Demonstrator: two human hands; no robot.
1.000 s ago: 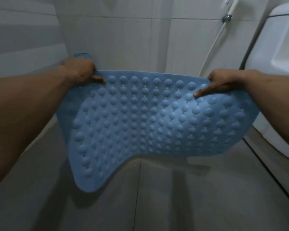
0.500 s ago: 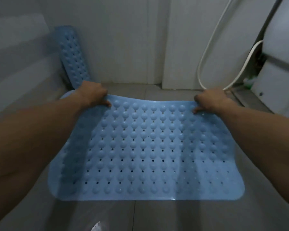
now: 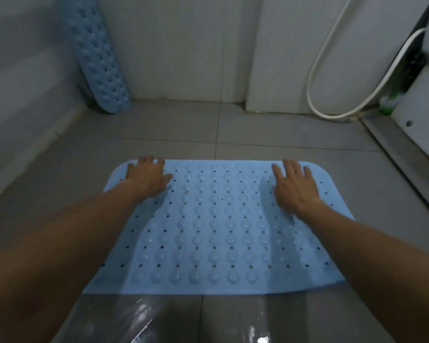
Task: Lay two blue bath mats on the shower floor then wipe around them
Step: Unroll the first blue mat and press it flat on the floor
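Currently lying flat on the shower floor [image 3: 270,129]: blue bath mat [image 3: 216,231], left hand [image 3: 146,177] and right hand [image 3: 295,186] pressing palm-down on its far corners (fingers spread, gripping nothing). Leaning upright in the far-left corner: second mat [image 3: 99,65].

grey tile floor [image 3: 282,129] – pale walls [image 3: 183,45], dim

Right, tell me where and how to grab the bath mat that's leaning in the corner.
Probably best to grip the leaning bath mat partway up its right-hand long edge, coming from the open floor side. It stands nearly upright and curled lengthwise, with its left side close to the side wall and its foot on the floor, so that edge looks the most exposed.
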